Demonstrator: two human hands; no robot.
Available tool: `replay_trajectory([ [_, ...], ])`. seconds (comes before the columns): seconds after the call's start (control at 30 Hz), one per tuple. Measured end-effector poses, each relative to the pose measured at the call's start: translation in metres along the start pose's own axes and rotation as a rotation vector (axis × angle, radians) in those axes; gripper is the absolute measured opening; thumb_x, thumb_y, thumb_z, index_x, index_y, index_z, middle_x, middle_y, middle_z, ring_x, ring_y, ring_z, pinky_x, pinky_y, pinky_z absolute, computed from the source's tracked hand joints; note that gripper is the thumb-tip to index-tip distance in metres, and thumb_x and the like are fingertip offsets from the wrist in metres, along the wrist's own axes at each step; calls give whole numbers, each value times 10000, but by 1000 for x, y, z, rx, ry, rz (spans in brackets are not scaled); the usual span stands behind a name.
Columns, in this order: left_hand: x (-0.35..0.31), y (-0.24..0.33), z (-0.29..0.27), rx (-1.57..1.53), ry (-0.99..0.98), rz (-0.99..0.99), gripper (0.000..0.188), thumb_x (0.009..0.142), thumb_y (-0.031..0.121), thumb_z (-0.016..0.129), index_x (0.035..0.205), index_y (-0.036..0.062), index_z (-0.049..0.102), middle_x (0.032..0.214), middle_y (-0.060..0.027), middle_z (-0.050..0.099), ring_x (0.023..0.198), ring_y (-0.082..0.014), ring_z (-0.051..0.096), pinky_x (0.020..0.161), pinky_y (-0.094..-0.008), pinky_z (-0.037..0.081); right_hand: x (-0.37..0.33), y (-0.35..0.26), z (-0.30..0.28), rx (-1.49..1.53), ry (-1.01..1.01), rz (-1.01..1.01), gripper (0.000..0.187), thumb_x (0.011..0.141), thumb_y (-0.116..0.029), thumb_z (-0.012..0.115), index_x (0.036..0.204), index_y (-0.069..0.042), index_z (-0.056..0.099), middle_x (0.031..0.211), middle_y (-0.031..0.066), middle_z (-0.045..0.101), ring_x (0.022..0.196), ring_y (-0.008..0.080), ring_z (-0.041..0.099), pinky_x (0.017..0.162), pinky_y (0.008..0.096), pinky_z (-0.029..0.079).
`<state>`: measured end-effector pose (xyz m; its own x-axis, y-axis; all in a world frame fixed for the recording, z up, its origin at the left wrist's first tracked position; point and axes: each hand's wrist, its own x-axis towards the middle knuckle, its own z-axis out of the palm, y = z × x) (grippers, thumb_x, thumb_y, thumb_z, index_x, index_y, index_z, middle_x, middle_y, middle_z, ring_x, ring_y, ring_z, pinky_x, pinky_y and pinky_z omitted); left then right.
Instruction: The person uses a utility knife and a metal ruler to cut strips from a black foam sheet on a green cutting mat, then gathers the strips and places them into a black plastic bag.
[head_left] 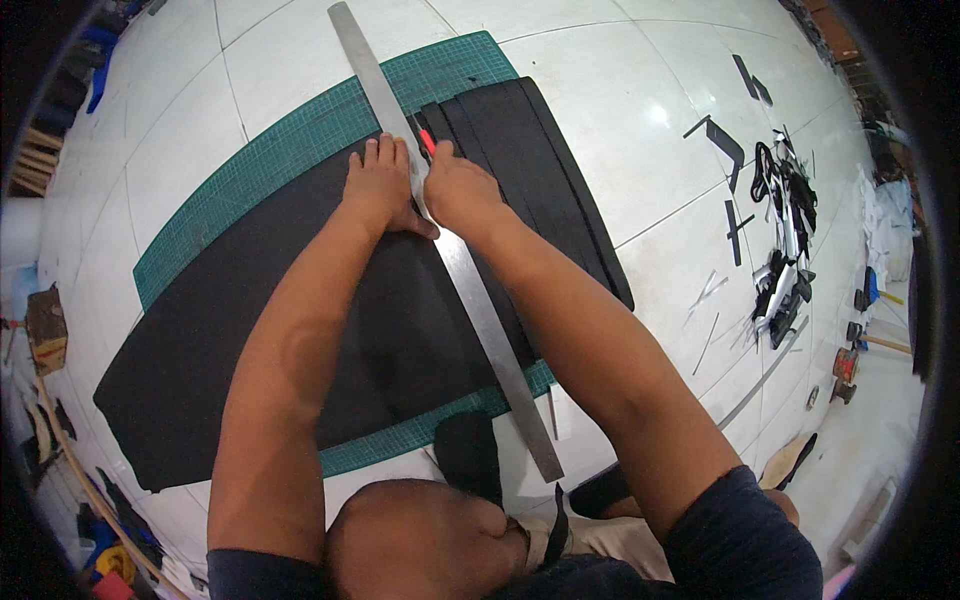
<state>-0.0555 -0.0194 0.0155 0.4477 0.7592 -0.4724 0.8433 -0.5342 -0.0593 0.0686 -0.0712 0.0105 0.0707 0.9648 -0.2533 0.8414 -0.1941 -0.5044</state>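
Note:
A long metal ruler (487, 318) lies slantwise across a large sheet of black material (374, 335). My left hand (380, 188) rests flat on the sheet against the ruler's left side, fingers stretched out and thumb reaching onto the metal. Along the ruler's right edge, my right hand (463, 200) is closed round a red utility knife (428, 142); its blade is hidden. Several long black strips (545, 170) lie side by side to the right of the ruler. Under the material is a green cutting mat (265, 195) with grid lines, showing along its far and near edges.
White floor tiles (640, 140) surround the mat. At the right is a heap of black and silver scraps (785, 240), with black offcuts (725, 145) scattered nearby. My knee (425, 540) is close to the mat's near edge. A long thin wooden stick (85, 480) lies at the left.

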Motion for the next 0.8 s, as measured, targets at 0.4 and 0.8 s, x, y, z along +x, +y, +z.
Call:
replay_trajectory([
  [0.4,-3,-7,7,-47,31,23,1527,443,732,872,1542,-62,171,1612,-256,202,1497,-418,222,1172,-590,273,25,-15,-3,48,-115,76,358,945,-199,523,1191,58,490,1172,296,661,1127,405,655,976,472,506],
  [0.8,-1,-4,6,37,28,-10,1520,453,773,835,1547,-49,172,1616,-245,202,1500,-390,222,1186,-594,230,-134,33,-7,65,-362,201,326,938,-130,494,1218,7,400,1009,339,656,996,492,648,873,565,505],
])
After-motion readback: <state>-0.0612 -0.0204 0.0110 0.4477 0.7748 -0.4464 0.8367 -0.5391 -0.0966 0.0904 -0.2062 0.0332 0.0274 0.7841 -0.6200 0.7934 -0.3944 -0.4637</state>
